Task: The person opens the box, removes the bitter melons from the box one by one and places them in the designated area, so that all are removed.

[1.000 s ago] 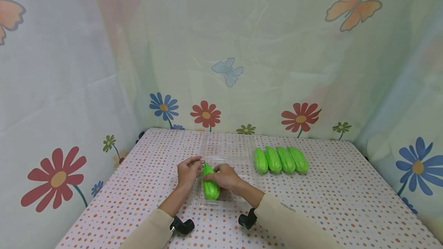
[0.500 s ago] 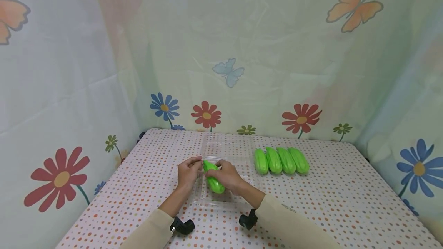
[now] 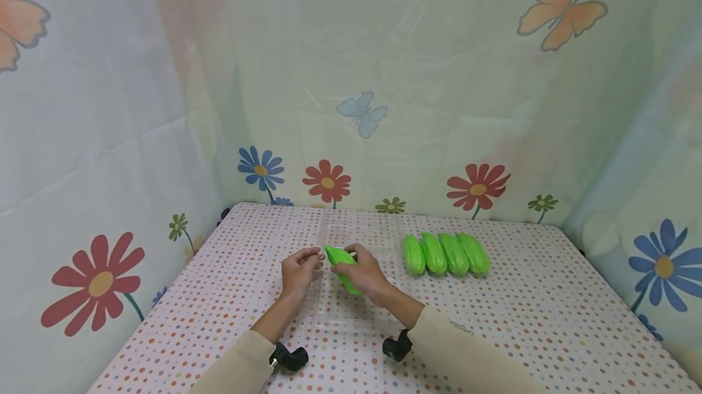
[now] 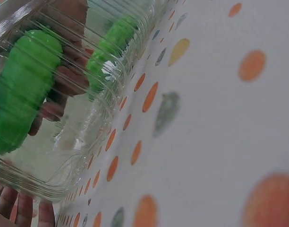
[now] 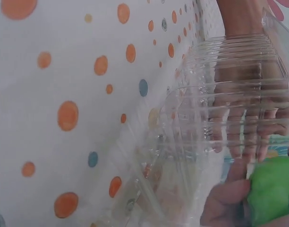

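Observation:
My right hand (image 3: 366, 272) grips a bright green, ridged bitter melon (image 3: 336, 254), its pointed end tilted up and left over a clear plastic clamshell box (image 3: 351, 321). In the left wrist view the held bitter melon (image 4: 26, 90) shows through the ribbed box wall, with the fingers curled behind it. The right wrist view shows part of the bitter melon (image 5: 274, 189) beside the thumb. My left hand (image 3: 298, 270) is at the box's left side. Its fingers (image 5: 236, 125) extend along the outside of the wall, seen through the plastic.
A row of several more green bitter melons (image 3: 445, 254) lies on the dotted tablecloth (image 3: 537, 309) to the right of the box. The box's clear lid (image 3: 359, 228) is folded back toward the rear wall. Flowered curtains (image 3: 428, 108) enclose the table.
My right hand has lifted the bitter melon from lying upright along the box's left side, moving it up and right and tilting it. The left hand has stayed at the box's left side.

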Motion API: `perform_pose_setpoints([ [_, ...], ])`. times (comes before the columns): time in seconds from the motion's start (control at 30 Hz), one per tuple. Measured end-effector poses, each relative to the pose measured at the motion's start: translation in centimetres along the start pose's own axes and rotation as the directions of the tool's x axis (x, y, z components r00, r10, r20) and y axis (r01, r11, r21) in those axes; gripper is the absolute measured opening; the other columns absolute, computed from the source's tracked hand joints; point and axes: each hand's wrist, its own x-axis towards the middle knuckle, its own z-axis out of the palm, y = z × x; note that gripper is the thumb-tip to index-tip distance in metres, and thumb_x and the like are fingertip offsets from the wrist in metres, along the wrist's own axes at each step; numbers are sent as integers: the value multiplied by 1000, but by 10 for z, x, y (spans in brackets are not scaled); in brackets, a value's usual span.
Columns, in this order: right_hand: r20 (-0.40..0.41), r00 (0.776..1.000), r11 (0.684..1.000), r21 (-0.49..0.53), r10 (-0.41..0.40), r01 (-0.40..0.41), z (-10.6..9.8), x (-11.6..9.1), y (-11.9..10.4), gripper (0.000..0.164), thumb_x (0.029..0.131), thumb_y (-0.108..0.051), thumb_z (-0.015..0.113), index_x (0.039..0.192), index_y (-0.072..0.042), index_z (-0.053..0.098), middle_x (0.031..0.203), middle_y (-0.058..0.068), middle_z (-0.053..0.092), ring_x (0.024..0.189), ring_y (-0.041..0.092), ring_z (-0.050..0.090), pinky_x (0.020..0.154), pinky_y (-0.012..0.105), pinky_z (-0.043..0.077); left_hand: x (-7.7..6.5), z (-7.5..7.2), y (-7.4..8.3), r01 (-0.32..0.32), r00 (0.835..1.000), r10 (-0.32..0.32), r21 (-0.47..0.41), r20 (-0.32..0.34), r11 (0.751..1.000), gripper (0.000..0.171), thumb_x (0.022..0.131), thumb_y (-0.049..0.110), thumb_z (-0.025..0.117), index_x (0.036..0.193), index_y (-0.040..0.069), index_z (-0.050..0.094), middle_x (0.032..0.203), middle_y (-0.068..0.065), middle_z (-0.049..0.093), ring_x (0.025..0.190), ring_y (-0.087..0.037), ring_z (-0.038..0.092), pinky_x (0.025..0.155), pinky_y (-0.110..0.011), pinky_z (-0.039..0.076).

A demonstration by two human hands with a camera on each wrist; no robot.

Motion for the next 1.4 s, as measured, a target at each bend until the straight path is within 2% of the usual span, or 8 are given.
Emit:
perform_pose_setpoints([
  [0.2, -51, 999, 999, 34, -8, 10, -3, 2, 2, 52, 87, -20, 77, 132, -8, 55, 111, 18, 60, 74, 29, 65, 53, 32, 59, -1, -1, 0, 10, 1000, -10, -7, 15, 1000, 30, 90, 4, 62, 117, -8, 69, 102, -18, 76, 78, -10, 69, 59, -14, 52],
  [0.37, -78, 997, 1000, 25, -10, 12, -8, 2, 0, 50, 93, -24, 73, 138, -11, 57, 115, 18, 61, 70, 27, 64, 49, 34, 58, -15, -2, 25, -5, 1000, 5, -3, 24, 1000, 27, 92, 0, 62, 115, -11, 68, 105, -27, 73, 81, -22, 72, 55, -14, 50],
  [0.47, -93, 996, 1000, 11, 15, -14, -9, 1, -1, 50, 95, -28, 70, 141, -14, 57, 115, 17, 62, 69, 27, 64, 46, 34, 56, -18, -1, 31, 1, 1000, -2, 11, 24, 1000, 25, 92, -2, 61, 114, -12, 68, 108, -31, 71, 87, -32, 73, 57, -15, 52],
  [0.6, -108, 994, 1000, 13, 18, -17, -13, 2, 2, 51, 95, -30, 70, 142, -15, 58, 111, 16, 61, 67, 29, 65, 44, 37, 57, -3, -1, 9, 9, 1000, -9, -8, 15, 1000, 27, 93, 1, 63, 117, -11, 68, 107, -28, 72, 89, -33, 73, 55, -13, 51],
  [0.7, -122, 992, 1000, 5, -8, 8, -18, 3, 3, 49, 95, -28, 70, 140, -13, 59, 111, 17, 62, 71, 28, 64, 48, 40, 59, -1, -1, 3, 7, 1000, -6, -17, 13, 1000, 28, 94, 3, 64, 118, -10, 68, 106, -25, 74, 87, -27, 73, 56, -13, 51],
  [0.83, -140, 990, 1000, -7, -9, 8, -27, 2, 2, 50, 94, -28, 71, 141, -15, 59, 113, 17, 62, 73, 28, 64, 49, 42, 59, -2, -1, 3, 5, 1000, -5, -14, 17, 1000, 28, 94, 3, 64, 118, -9, 68, 106, -23, 74, 85, -23, 73, 58, -15, 53],
  [1.1, -183, 983, 1000, 11, -18, 20, -43, 6, 2, 51, 93, -25, 71, 140, -12, 59, 112, 17, 61, 66, 31, 63, 43, 33, 52, -1, -2, 2, -15, 999, 15, -3, 35, 1000, 29, 93, 2, 62, 119, -9, 67, 109, -25, 73, 87, -21, 73, 65, -16, 56],
  [1.4, -257, 966, 998, -58, -7, -8, -71, 18, 15, 57, 94, -28, 71, 147, -14, 55, 104, 20, 66, 54, 23, 60, 43, 42, 55, -1, 0, 2, -3, 1000, 3, 4, 13, 1000, 29, 91, 3, 63, 118, -7, 69, 106, -21, 74, 90, -26, 73, 63, -12, 54],
])
